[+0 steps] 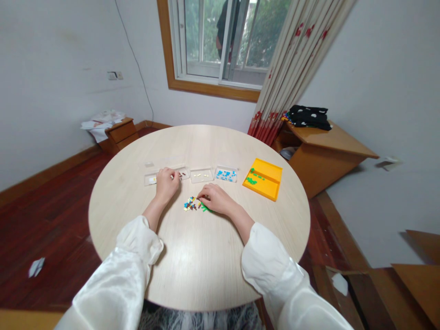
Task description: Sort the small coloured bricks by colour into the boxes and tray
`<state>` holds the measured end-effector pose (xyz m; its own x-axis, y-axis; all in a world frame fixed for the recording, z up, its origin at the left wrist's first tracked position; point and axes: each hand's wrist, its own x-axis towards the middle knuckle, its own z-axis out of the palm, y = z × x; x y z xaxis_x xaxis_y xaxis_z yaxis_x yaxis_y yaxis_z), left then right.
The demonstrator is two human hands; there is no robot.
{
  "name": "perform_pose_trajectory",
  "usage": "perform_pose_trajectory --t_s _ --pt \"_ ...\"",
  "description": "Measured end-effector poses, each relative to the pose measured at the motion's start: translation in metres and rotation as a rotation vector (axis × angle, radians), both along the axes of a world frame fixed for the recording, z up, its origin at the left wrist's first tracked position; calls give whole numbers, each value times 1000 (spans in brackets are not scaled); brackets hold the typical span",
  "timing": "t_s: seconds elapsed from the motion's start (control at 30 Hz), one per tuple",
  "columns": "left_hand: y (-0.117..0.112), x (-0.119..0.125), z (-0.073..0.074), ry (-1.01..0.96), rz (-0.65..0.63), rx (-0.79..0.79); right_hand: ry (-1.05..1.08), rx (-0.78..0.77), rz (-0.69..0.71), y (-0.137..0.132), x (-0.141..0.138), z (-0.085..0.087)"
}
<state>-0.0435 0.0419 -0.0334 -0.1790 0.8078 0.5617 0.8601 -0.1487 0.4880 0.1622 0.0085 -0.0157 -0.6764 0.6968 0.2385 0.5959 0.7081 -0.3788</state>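
Note:
My left hand (167, 184) hovers at the clear tray with brown pieces (183, 173), its fingers pinched together; anything between them is too small to make out. My right hand (216, 199) is at the right side of a small pile of mixed toy bricks (190, 204), blue, yellow, brown and white. Its fingertips are closed at the pile, and what they grip is hidden. Green bricks (205, 208) lie partly under this hand. To the right of the brown tray stand a clear tray with cream pieces (202, 180) and another with blue bricks (226, 174).
A yellow two-part tray (267, 191) holding green bricks sits at the right of the round table (192, 256). At the left, another clear tray (150, 181) is partly behind my left hand. A clear lid (167, 161) lies behind it. A person (225, 32) stands beyond the window.

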Motion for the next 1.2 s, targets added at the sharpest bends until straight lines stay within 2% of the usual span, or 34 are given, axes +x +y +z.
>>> perform_pose_trajectory --t_s 0.77,1.07,1.2 --pt "-1 0 2 12 -5 -31 11 -27 -18 0 -1 3" --pt "-5 3 9 -65 -56 -18 9 -39 -40 -4 -1 9" --pt "-9 7 13 -119 -157 -28 1 -24 -66 -4 -1 9"
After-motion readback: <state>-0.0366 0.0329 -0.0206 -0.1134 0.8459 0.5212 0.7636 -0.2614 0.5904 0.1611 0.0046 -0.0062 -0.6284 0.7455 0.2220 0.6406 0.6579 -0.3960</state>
